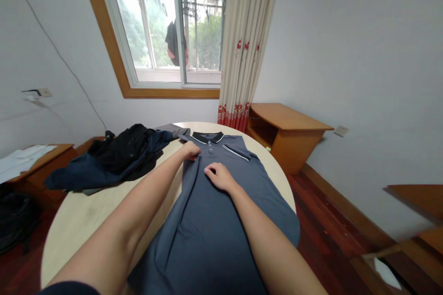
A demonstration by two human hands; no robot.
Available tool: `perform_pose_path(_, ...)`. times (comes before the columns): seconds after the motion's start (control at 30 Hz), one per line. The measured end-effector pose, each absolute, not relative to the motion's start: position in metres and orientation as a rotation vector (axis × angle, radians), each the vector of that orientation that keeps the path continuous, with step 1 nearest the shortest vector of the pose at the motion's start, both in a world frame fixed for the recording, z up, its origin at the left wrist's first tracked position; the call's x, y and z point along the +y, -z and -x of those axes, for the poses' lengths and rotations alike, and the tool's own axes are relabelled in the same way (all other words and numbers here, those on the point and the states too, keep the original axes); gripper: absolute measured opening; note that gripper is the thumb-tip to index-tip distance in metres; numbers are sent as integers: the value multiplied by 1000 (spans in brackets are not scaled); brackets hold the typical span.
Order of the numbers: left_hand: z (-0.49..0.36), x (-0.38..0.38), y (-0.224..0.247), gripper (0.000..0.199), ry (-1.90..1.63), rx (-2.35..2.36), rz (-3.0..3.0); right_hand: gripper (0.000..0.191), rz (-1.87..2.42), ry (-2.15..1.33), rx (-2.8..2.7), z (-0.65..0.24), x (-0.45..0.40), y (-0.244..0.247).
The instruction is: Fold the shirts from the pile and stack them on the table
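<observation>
A dark grey polo shirt [214, 212] lies spread on the round, pale wooden table [86, 221], its black collar with white edging at the far end and a white-trimmed strip on the right chest. My left hand [191, 150] is closed on the shirt's left side near the shoulder, where the cloth is lifted and folded inward. Over the middle of the chest, just below the buttons, rests my right hand [219, 176], its fingers curled with thumb and forefinger close together; whether it pinches any cloth is not clear.
Dark clothes [121, 152] are heaped on the table's left, with a grey garment [173, 129] behind them. A wooden desk [290, 124] stands beyond the right edge, beside a curtain [245, 46]. A black bag [17, 221] is at far left.
</observation>
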State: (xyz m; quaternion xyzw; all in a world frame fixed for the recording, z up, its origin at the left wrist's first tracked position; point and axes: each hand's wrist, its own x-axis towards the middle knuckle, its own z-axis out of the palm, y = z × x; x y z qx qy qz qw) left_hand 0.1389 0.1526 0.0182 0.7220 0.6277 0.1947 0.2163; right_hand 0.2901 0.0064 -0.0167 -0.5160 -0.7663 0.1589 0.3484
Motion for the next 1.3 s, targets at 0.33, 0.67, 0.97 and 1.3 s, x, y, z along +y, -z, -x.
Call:
perform_pose_path(0.33,-100,163,-12,34,-792,1921,-2096,24,1334,-470,-2010,-282,-2,9)
perform_pose_path(0.67,-99,215,10,55,-535,1696,-2443,32,1312,-498,-2154,-272,-12,0)
perform_pose_path(0.97,-116,232,22,68,-227,1709,-2402,30,1327,-515,-2171,-272,-12,-1)
perform_pose_path(1.3,-127,191,17,65,-170,1668,-2457,27,1344,-500,-2180,-271,-10,6)
